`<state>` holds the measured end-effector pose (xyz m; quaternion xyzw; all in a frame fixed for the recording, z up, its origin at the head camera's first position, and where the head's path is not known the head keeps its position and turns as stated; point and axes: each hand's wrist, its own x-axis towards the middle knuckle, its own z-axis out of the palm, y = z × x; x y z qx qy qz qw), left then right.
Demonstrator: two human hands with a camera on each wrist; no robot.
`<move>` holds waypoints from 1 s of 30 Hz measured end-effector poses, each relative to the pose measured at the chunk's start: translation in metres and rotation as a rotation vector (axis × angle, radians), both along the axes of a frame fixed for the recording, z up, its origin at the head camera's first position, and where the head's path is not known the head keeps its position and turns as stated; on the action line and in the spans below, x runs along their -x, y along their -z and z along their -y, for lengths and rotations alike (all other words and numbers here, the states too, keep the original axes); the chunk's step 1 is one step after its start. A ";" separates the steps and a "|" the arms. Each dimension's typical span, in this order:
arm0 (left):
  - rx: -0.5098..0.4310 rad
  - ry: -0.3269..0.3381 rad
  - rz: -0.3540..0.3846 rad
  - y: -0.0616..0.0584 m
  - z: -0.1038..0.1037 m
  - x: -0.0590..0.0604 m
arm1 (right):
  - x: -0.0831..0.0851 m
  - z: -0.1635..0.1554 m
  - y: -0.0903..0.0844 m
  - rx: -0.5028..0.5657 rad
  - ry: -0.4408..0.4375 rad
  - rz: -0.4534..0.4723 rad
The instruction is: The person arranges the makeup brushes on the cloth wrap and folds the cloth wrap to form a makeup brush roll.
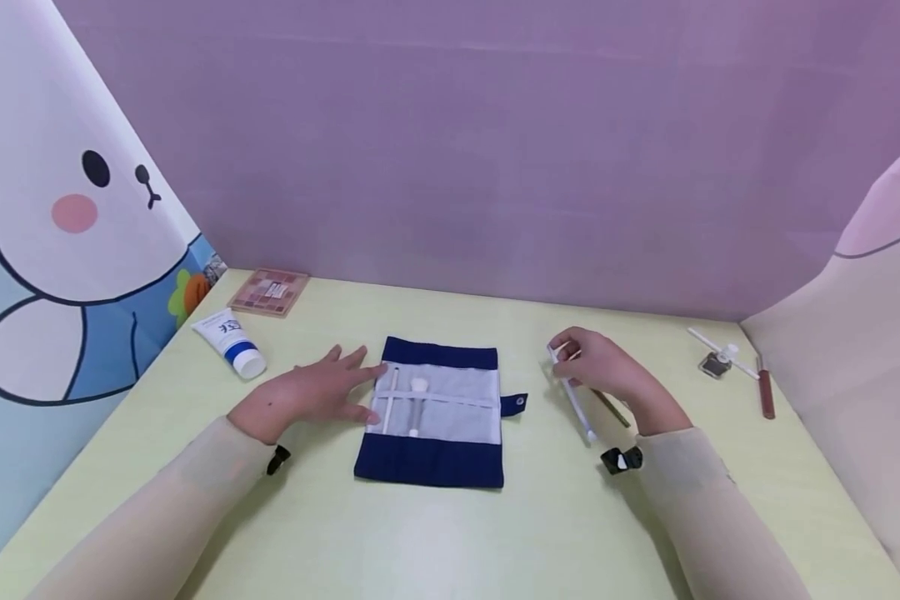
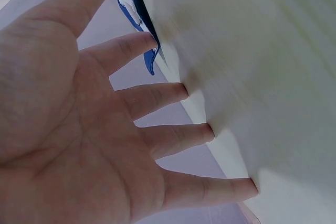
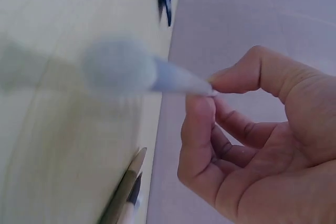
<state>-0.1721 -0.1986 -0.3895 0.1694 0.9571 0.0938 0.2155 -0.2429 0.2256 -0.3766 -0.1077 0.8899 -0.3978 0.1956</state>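
A navy and white brush roll (image 1: 429, 463) lies unfolded on the table, its snap strap (image 1: 513, 405) out to the right. Slotted into its left part are a thin white brush (image 1: 392, 402) and a fluffy white-headed brush (image 1: 417, 410). My left hand (image 1: 315, 392) has its fingers spread, index and thumb touching the roll's left edge. Between thumb and fingers, my right hand (image 1: 598, 362) pinches a white makeup brush (image 1: 578, 410) by its handle; its round pale head (image 3: 118, 65) looks blurred in the right wrist view. An olive-gold stick (image 1: 612, 408) lies beneath that hand, partly hidden.
At the back left are a white and blue cream tube (image 1: 231, 342) and a pink checkered palette (image 1: 270, 292). On the right lie a small dark bottle with a white top (image 1: 715, 363), a white stick (image 1: 702, 338) and a reddish-brown tube (image 1: 766, 395). A purple backdrop (image 1: 495, 167) stands behind the table.
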 end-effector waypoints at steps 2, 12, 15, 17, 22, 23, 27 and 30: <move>-0.003 0.009 -0.006 0.000 0.000 0.001 | 0.000 0.002 -0.002 0.045 -0.004 0.002; 0.009 -0.002 0.012 0.001 -0.002 0.002 | 0.009 0.024 -0.012 0.272 0.012 -0.003; 0.007 0.004 0.003 0.000 -0.002 0.002 | 0.013 0.034 -0.018 0.337 0.035 -0.008; 0.004 0.005 -0.001 0.000 -0.002 0.002 | 0.016 0.041 -0.024 0.364 0.053 -0.005; -0.006 0.005 0.002 0.001 -0.001 0.002 | 0.022 0.055 -0.028 0.434 0.083 0.014; -0.007 0.003 0.004 0.002 -0.001 0.002 | 0.023 0.057 -0.028 0.447 0.086 0.014; -0.007 0.009 0.001 0.000 -0.001 0.002 | 0.027 0.065 -0.029 0.499 0.102 0.019; -0.007 0.016 -0.006 -0.001 -0.001 0.002 | 0.029 0.071 -0.030 0.554 0.103 0.020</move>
